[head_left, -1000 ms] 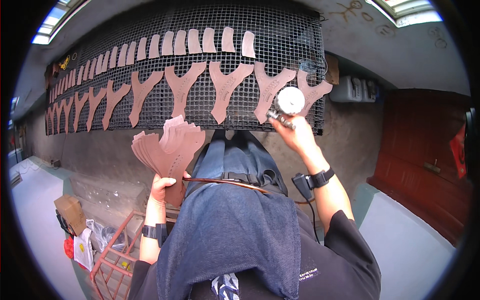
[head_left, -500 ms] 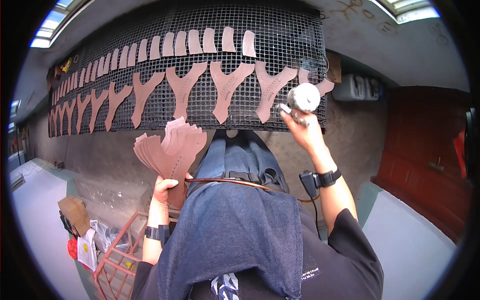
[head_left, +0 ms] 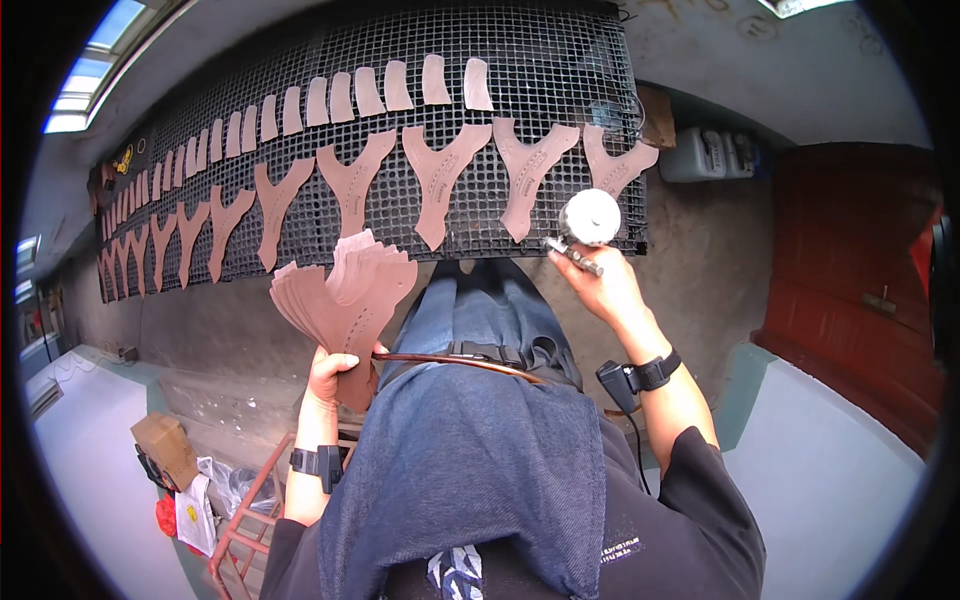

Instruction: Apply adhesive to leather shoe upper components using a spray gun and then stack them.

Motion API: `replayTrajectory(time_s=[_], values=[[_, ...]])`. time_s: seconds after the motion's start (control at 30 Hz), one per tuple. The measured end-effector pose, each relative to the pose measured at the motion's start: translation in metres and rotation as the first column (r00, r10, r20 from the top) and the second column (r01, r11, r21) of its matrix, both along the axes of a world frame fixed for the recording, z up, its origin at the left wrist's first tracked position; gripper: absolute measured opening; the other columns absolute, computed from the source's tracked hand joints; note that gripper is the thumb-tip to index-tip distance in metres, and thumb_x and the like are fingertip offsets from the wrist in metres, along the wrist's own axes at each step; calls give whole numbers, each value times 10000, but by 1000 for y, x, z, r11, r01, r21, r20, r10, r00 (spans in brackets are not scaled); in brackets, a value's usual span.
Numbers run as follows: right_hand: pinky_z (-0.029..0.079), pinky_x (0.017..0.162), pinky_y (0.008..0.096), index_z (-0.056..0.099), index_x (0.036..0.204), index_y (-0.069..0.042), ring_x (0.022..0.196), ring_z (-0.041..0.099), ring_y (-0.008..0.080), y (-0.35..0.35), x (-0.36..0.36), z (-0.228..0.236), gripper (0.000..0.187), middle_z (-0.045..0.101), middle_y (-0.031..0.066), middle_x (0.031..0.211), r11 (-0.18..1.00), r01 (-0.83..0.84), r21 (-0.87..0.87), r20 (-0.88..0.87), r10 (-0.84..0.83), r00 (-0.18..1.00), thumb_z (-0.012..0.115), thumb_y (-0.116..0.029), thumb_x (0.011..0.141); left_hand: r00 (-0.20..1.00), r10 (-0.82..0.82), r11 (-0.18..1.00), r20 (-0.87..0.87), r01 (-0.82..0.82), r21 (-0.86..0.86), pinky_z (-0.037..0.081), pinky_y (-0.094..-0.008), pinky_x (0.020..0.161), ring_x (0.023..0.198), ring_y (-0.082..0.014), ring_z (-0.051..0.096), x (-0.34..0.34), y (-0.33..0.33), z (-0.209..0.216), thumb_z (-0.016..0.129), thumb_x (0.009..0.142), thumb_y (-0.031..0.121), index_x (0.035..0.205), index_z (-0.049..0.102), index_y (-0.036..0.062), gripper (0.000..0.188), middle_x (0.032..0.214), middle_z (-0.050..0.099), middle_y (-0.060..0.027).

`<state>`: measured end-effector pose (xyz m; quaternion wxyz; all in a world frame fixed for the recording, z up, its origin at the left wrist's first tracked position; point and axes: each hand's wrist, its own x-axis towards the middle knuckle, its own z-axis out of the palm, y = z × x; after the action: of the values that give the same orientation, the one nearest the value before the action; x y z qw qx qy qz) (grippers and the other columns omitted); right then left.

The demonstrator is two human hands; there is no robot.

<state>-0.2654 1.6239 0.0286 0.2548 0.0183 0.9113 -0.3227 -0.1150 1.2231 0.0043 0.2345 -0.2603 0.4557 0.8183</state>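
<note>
My left hand (head_left: 330, 376) is closed round the narrow end of a fanned stack of Y-shaped brown leather pieces (head_left: 350, 300), thumb on top. In my right hand (head_left: 612, 288) is a spray gun with a round whitish cup (head_left: 591, 217), held at the near edge of the black mesh rack (head_left: 480, 185). Just beyond the cup lies a Y-shaped leather piece (head_left: 612, 165), the rightmost of a row of such pieces. Behind that row runs a second row of small curved strips (head_left: 478, 84). My fingers partly hide the gun's body.
A brown hose (head_left: 470, 362) crosses my waist. Past the rack's right end stand a brown carton (head_left: 656, 118) and white plastic jugs (head_left: 700, 155). A reddish-brown door (head_left: 850, 290) is at the right. At lower left are a red metal frame (head_left: 240, 540), a cardboard box (head_left: 165, 450) and plastic bags.
My right hand and the spray gun have moved nearer to me and slightly left, uncovering the rightmost leather piece. The left hand keeps its stack. The view has shifted slightly.
</note>
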Motion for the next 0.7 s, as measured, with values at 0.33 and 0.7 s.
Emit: replayTrajectory(time_s=[0.33, 0.7], values=[[559, 795, 434, 745, 1022, -89, 907, 704, 370, 15, -74, -11, 378, 724, 172, 975, 996, 35, 77, -285, -11, 958, 674, -443, 911, 985, 170, 985, 7, -170, 3, 598, -373, 653, 779, -305, 688, -3, 20, 2, 654, 673, 166, 1144, 593, -93, 541, 958, 699, -237], [544, 699, 427, 733, 890, -73, 796, 700, 368, 47, -146, -24, 343, 699, 172, 781, 974, 218, -52, -465, -217, 859, 704, -415, 908, 976, 216, 976, 18, -216, -27, 573, -391, 758, 908, -317, 679, -15, 33, 6, 634, 689, 162, 1159, 593, -89, 534, 985, 704, -221]])
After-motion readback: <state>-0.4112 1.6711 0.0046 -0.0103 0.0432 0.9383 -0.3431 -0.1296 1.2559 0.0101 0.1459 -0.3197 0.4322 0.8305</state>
